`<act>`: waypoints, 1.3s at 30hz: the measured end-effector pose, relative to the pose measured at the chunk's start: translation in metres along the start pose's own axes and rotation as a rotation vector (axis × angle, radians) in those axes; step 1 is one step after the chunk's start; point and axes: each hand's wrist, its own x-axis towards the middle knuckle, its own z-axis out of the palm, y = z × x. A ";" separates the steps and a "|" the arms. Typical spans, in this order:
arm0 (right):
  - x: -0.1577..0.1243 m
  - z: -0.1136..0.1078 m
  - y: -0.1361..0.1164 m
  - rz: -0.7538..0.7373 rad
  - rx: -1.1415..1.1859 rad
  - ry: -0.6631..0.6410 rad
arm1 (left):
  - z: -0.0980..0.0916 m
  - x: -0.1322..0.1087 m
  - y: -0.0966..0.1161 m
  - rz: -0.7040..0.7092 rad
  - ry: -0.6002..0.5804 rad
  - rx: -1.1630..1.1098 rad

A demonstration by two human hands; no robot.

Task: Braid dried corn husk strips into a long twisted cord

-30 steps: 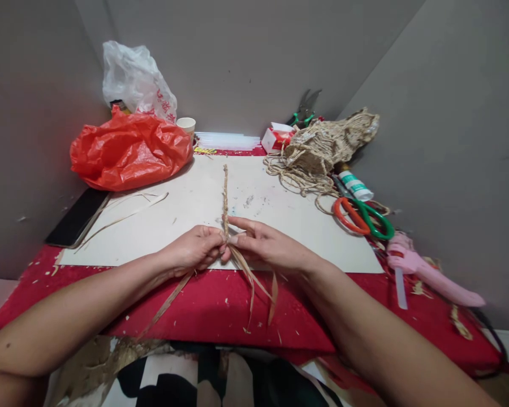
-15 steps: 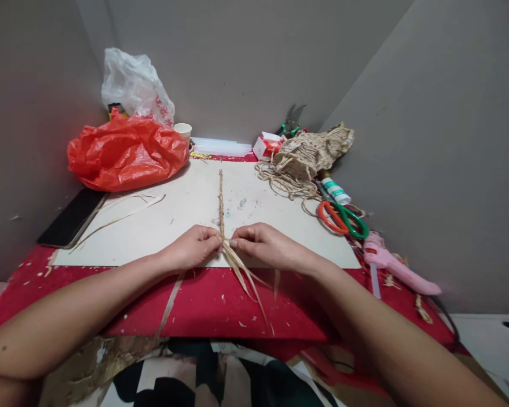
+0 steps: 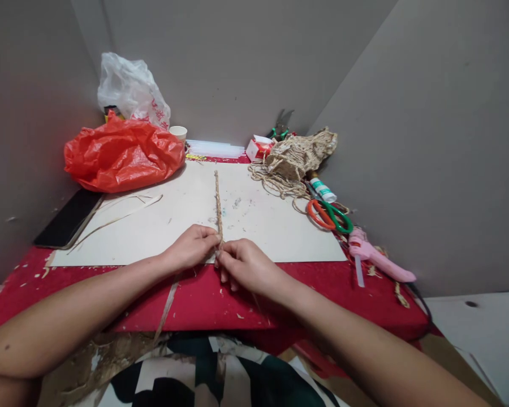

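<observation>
The left hand [image 3: 192, 247] and the right hand [image 3: 241, 264] meet at the near edge of the pale board [image 3: 280, 226], both pinched shut on the near end of a braided straw cord [image 3: 216, 200] — fingertips of the two hands almost touching around it. From that pinch the cord runs straight away toward 12 o'clock, lying flat along the middle of the board. Below the left hand, toward 7 o'clock, one loose straw strip [image 3: 168, 308] hangs over the edge of the red counter [image 3: 365, 305]; the other free strands are hidden under the right hand. At about 10 o'clock from the hands, thin spare straw strips [image 3: 123, 212] lie on the board, with a dark phone [image 3: 68, 219] just past the board's left edge. Farther out at 11 o'clock sits a crumpled red bag [image 3: 123, 159], a white bag [image 3: 131, 93] behind it and a paper cup [image 3: 178, 133] beside it. At 1 o'clock lies a heap of twine [image 3: 297, 155], and toward 2 o'clock — well apart from the hands — scissors [image 3: 328, 215] with orange and green handles, a small tube [image 3: 322, 189] and a pink glue gun [image 3: 375, 257].
</observation>
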 end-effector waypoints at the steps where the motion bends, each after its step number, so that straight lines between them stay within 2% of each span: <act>1: 0.001 0.003 0.002 -0.052 -0.097 0.053 | 0.000 0.000 0.000 -0.018 0.006 -0.012; 3: 0.000 0.008 0.002 -0.156 -0.308 0.164 | 0.000 0.000 0.000 -0.036 0.015 -0.040; 5: -0.006 0.013 -0.002 -0.205 -0.492 0.220 | 0.001 -0.001 0.000 -0.026 0.011 -0.077; 7: -0.018 0.016 -0.009 -0.231 -0.613 0.162 | 0.000 -0.002 0.000 -0.015 -0.001 -0.118; 9: -0.032 0.014 -0.016 -0.281 -0.641 0.004 | -0.001 -0.004 0.000 -0.025 -0.028 -0.172; 11: -0.042 0.006 -0.021 -0.329 -0.542 -0.090 | -0.003 -0.005 0.000 -0.049 -0.071 -0.248; 12: -0.044 0.000 -0.022 -0.332 -0.454 -0.051 | -0.005 -0.006 0.001 -0.055 -0.094 -0.289; 15: -0.034 -0.019 -0.017 -0.292 -0.165 0.268 | -0.008 -0.007 0.004 -0.058 -0.142 -0.376; 17: -0.018 -0.026 -0.010 -0.262 -0.014 0.332 | -0.008 -0.008 0.005 -0.055 -0.154 -0.396; 19: -0.003 -0.026 -0.003 -0.227 0.105 0.236 | -0.008 -0.007 0.004 -0.051 -0.161 -0.400; 23: 0.015 -0.020 0.004 -0.156 0.294 -0.089 | -0.008 -0.006 0.002 -0.049 -0.183 -0.391; 25: 0.018 -0.022 0.004 -0.101 0.302 -0.159 | -0.010 -0.007 0.003 -0.073 -0.183 -0.379; 29: 0.026 -0.035 0.007 -0.037 0.285 -0.278 | -0.016 -0.006 0.006 -0.093 -0.218 -0.202; 32: 0.031 -0.035 0.011 0.045 0.426 -0.377 | -0.021 -0.005 0.007 0.017 -0.191 0.076; 35: 0.031 -0.024 0.012 0.092 0.570 -0.320 | -0.025 -0.005 0.007 0.119 -0.112 0.361; 39: 0.026 -0.009 0.009 0.092 0.618 -0.116 | -0.031 -0.009 0.011 0.147 -0.049 0.633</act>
